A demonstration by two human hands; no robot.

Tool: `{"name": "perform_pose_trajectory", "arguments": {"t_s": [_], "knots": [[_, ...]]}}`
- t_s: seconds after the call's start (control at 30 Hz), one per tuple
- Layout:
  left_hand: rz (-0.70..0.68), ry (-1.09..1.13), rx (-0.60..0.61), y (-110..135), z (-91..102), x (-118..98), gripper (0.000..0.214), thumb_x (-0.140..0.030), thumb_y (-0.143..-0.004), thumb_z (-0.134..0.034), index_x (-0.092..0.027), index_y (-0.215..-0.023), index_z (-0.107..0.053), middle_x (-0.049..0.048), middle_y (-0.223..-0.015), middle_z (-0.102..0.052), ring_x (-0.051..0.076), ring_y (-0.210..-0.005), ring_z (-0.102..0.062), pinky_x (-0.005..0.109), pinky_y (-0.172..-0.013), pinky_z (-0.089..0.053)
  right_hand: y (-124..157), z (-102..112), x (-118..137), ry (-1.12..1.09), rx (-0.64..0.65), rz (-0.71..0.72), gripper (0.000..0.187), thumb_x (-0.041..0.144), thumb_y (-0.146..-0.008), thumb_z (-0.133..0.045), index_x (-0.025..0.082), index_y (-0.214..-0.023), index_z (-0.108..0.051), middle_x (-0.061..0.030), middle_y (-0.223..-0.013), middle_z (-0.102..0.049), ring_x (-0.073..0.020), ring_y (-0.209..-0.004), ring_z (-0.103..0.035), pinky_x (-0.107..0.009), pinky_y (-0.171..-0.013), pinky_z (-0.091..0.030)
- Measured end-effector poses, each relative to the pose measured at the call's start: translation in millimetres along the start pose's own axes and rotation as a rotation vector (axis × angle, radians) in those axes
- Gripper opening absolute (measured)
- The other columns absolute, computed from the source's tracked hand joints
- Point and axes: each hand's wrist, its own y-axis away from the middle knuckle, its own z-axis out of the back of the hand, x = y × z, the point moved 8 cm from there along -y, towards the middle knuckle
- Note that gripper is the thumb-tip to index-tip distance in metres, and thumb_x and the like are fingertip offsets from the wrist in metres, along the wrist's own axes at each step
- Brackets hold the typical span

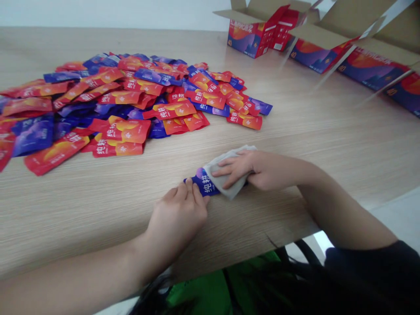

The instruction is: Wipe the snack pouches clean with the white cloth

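Observation:
A blue pouch [207, 185] with white lettering lies flat on the table near its front edge. My left hand [183, 203] holds the pouch down at its left end, with the fingers close together on it. Over the right part of the pouch is a folded pale grey cloth [231, 191], hiding most of that side. My right hand [241, 168] grips this cloth and presses it against the pouch, its fingers stretched across the top. The thumb of that hand is partly hidden.
A wide heap of red-orange pouches [123, 131] and blue pouches [34, 133] covers the left and middle of the wooden table [295, 127]. Several open printed cartons [244, 39] stand along the back right with flaps raised. The table's front edge runs close below my hands.

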Motion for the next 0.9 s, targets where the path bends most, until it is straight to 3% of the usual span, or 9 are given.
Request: {"name": "perform_pose_trajectory", "arguments": {"t_s": [0.1,0.17,0.23,0.37,0.53,0.67,0.8,0.9], "knots": [[-0.028,-0.013,0.037,0.0,-1.8,-2.0,0.028,-0.005,-0.089,-0.046,0.0,-0.088,-0.073,0.0239,-0.087,-0.075,0.028,-0.075,-0.074,0.033,-0.057,-0.059,-14.5,-11.4,11.1,0.039,-0.01,0.018,0.072,-0.009,-0.062,-0.041,0.029,-0.115,-0.073,0.0039,-0.145,-0.053,-0.0217,-0.142,-0.039,-0.053,-0.119,-0.02],[-0.024,-0.015,0.025,0.7,-1.4,-1.8,0.028,-0.008,-0.091,-0.046,0.0,-0.088,-0.073,0.0243,-0.087,-0.075,0.028,-0.075,-0.074,0.033,-0.057,-0.059,-9.4,-12.5,10.4,0.003,0.039,0.019,0.073,-0.009,-0.062,-0.04,0.03,-0.115,-0.072,0.0055,-0.145,-0.053,-0.0205,-0.142,-0.038,-0.051,-0.12,-0.021],[-0.002,-0.011,0.001,1.7,-1.5,-0.6,0.03,-0.015,-0.094,-0.048,0.001,-0.089,-0.073,0.0257,-0.086,-0.074,0.028,-0.074,-0.074,0.034,-0.056,-0.059,4.6,-4.7,1.7,-0.059,0.059,0.0,0.075,-0.008,-0.061,-0.04,0.032,-0.115,-0.072,0.0087,-0.143,-0.055,-0.0186,-0.141,-0.04,-0.045,-0.119,-0.027],[0.006,-0.002,-0.019,2.2,-5.6,-0.1,0.03,-0.021,-0.092,-0.054,0.002,-0.089,-0.072,0.0269,-0.087,-0.074,0.029,-0.073,-0.073,0.034,-0.055,-0.058,20.0,15.9,-21.8,-0.08,-0.083,-0.084,0.074,-0.006,-0.059,-0.04,0.033,-0.113,-0.074,0.0081,-0.14,-0.058,-0.019,-0.137,-0.046,-0.045,-0.117,-0.033],[0.04,0.018,-0.003,-1.7,-12.3,4.1,0.024,-0.025,-0.087,-0.064,-0.004,-0.08,-0.072,0.0218,-0.083,-0.075,0.025,-0.065,-0.07,0.032,-0.051,-0.057,-0.8,5.9,-20.0,-0.002,-0.152,-0.027,0.071,-0.007,-0.061,-0.042,0.027,-0.116,-0.072,0.0013,-0.144,-0.055,-0.0184,-0.14,-0.041,-0.047,-0.119,-0.026],[0.05,-0.033,-0.009,-3.0,-13.7,2.5,0.022,-0.023,-0.087,-0.065,-0.003,-0.081,-0.073,0.0235,-0.085,-0.075,0.025,-0.068,-0.072,0.032,-0.055,-0.058,-16.1,-5.2,-14.9,0.039,-0.173,-0.019,0.07,-0.007,-0.063,-0.041,0.029,-0.115,-0.072,0.0013,-0.143,-0.055,-0.0192,-0.141,-0.04,-0.052,-0.118,-0.026],[0.033,-0.044,0.02,0.2,-16.6,-0.7,0.014,-0.008,-0.083,-0.06,-0.004,-0.082,-0.073,0.0236,-0.089,-0.075,0.025,-0.072,-0.073,0.03,-0.056,-0.058,-19.5,-17.3,-5.6,0.083,-0.082,0.022,0.073,-0.007,-0.064,-0.041,0.032,-0.117,-0.071,0.0031,-0.145,-0.054,-0.0223,-0.142,-0.04,-0.06,-0.118,-0.019],[0.027,-0.031,0.035,3.4,-18.8,-0.4,0.021,-0.01,-0.087,-0.055,-0.001,-0.087,-0.073,0.0263,-0.092,-0.074,0.026,-0.073,-0.073,0.032,-0.057,-0.058,-8.9,-11.0,-10.4,0.032,-0.033,0.026,0.076,-0.007,-0.062,-0.041,0.034,-0.119,-0.07,0.0059,-0.144,-0.054,-0.0193,-0.141,-0.04,-0.051,-0.119,-0.023]]}}
